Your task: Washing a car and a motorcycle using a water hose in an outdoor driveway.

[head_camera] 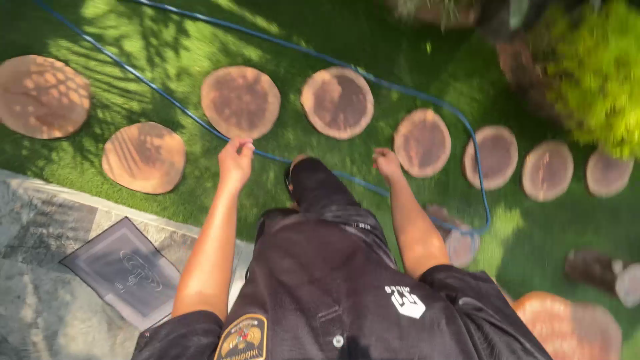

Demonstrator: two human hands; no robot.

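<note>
Head view, looking straight down the person's front onto a lawn (pixel 167 53) crossed by a row of round wooden stepping discs.

Left hand (pixel 235 162): arm stretched down and forward, fingers clenched around a thin blue hose (pixel 200 122). The grip sits just below the disc (pixel 241 101) that lies third from the left in the row, and the hose passes through the fist.

Hose path: it runs in from the upper left corner, slants down across the grass to the left hand, carries on past the raised knee (pixel 313 181), then reaches a tight bend at the right near a small disc (pixel 460 243). From that bend it climbs and loops back along the top of the row toward the upper left. It lies on the grass except at the grip.

Right hand (pixel 387 162): held out over the grass just left of another disc (pixel 422 142), fingers curled loosely and holding nothing. It is close above the hose but apart from it.

Clothing: dark work shirt and trousers (pixel 320 287) fill the lower middle.

Surroundings: grey stone paving (pixel 40 280) at lower left with a dark mat (pixel 123 270) on it. Yellow-green shrub (pixel 600 73), blurred, at upper right. Dappled leaf shade over the grass at the upper left.
</note>
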